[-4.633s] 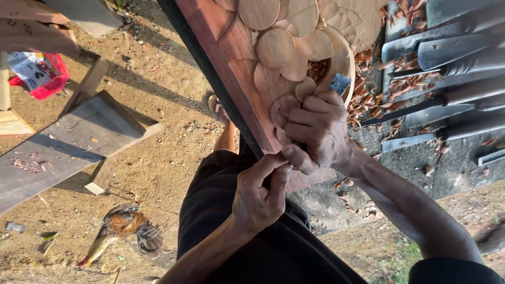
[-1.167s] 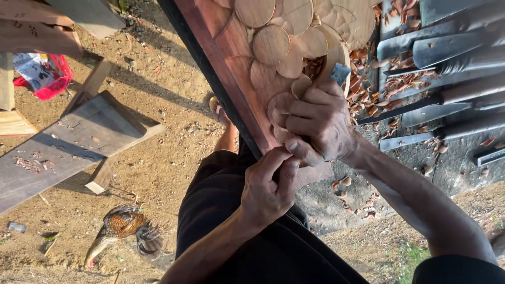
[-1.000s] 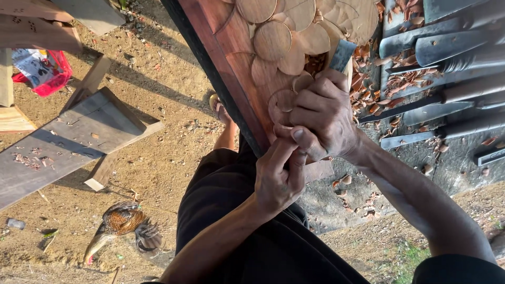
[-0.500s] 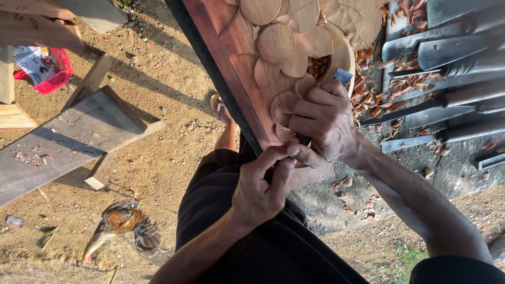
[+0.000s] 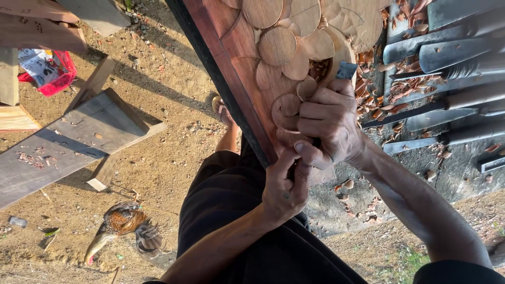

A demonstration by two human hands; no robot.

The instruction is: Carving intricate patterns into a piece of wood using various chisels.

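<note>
i see one carved wooden panel [image 5: 236,68], reddish, resting against my lap, with rounded petal shapes cut into it; i count about six of those discs in view. one chisel [image 5: 344,71] works on it: its grey blade tip shows just above the right hand [image 5: 329,126], pressed to the panel's carving beside a pocket of chips.

the chisel's shaft runs down through the right hand, whose fingers [image 5: 315,111] are curled tight around it and lie against the panel's surface. the lower end is hidden between the two hands. the left hand [image 5: 284,184] sits just below the right, at the panel's lower edge, its fingers narrow and pinched, thumb touching the right hand; whether it grips the chisel's handle i cannot tell.

right of the panel, a row of about six more carving tools [image 5: 447,52] lies on the desk [image 5: 457,173], with wood chips [image 5: 368,105] scattered among them. left of the panel, on the sandy ground [image 5: 158,168], stand one grey plank bench [image 5: 68,142], one red bag [image 5: 47,71], and one hen [image 5: 123,229] below them. one sandalled foot [image 5: 223,110] shows at the panel's dark edge.
</note>
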